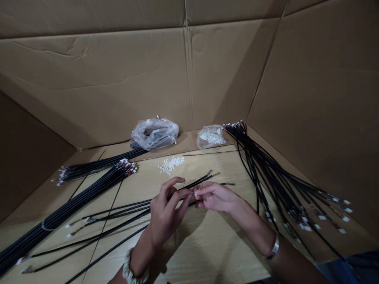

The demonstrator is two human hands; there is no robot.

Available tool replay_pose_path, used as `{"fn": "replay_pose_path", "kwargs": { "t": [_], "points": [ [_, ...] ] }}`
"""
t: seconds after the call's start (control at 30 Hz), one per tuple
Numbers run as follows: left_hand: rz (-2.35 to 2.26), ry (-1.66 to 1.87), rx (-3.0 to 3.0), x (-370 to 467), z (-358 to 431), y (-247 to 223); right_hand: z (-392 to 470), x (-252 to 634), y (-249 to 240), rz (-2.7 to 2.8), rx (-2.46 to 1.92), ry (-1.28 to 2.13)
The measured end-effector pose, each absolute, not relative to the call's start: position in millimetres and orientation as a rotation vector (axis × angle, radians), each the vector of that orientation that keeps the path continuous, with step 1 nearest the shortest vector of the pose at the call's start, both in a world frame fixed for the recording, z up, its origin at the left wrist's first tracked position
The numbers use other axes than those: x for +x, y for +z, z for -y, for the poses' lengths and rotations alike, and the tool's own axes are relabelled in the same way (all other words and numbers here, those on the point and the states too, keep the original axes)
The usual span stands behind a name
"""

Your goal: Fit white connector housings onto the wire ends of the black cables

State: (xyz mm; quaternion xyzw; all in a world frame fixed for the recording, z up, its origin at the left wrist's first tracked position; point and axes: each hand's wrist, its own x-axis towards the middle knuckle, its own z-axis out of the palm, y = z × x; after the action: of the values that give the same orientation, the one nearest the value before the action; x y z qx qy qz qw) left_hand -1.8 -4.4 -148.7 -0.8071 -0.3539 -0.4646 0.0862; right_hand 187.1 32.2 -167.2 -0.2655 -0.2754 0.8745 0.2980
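Observation:
My left hand (170, 209) is closed in a pinch around the thin wire end of a black cable, its wrist wearing a pale scrunchie. Fingertip to fingertip with it, my right hand (217, 196) pinches a tiny white connector (194, 193) at those wires. Fingers cover most of the joint, so I cannot see whether the wires sit inside the connector. Several black cables (124, 215) run under and beside my left hand, with bare wire ends (211, 172) just beyond the fingers. A loose heap of white connectors (171, 165) lies behind the hands.
Thick bundles of black cables lie left (79, 203) and right (275, 177). At the back are a crumpled clear bag (155, 134) and a smaller bag of white pieces (211, 137). A thin red-tipped tool (191, 155) lies nearby. Cardboard walls (118, 79) enclose the table.

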Motion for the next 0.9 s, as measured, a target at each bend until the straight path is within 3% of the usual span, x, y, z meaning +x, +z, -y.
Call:
{"fn": "replay_pose_path", "kwargs": {
  "t": [0.33,0.5,0.7,0.9],
  "points": [
    [1.12,-1.398,-2.435,-1,6,-137,-29,186,-146,0.855,-0.781,2.131],
    [1.07,-1.457,-2.338,-4,2,-106,-27,186,-100,1.025,-0.775,1.94],
    [0.861,-1.547,-2.115,-9,-1,-43,-28,188,-15,1.718,-0.592,1.264],
    [0.832,-1.593,-1.993,-4,8,-16,-13,192,18,1.847,-0.574,0.988]
  ]
}}
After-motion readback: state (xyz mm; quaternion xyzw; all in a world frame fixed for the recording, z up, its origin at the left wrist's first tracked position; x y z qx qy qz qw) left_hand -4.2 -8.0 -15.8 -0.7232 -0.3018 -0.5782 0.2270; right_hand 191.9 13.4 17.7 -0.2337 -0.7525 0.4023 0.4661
